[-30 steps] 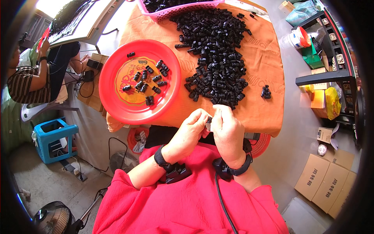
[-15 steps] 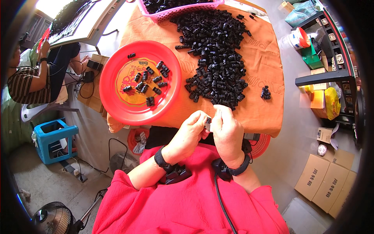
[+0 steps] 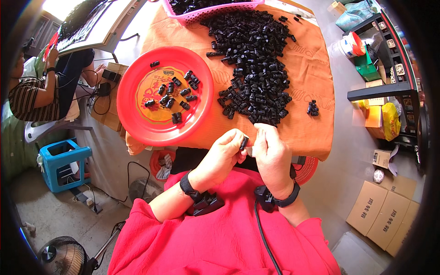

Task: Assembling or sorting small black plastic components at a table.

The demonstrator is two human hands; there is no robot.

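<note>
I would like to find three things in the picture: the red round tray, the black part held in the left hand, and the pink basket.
Red round tray (image 3: 126, 98): head view, left side of rim.
Black part (image 3: 244, 143): head view, middle of its visible side.
Pink basket (image 3: 196, 18): head view, near wall.

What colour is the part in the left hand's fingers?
Black: the cylindrical part shows best in the head view.
</note>
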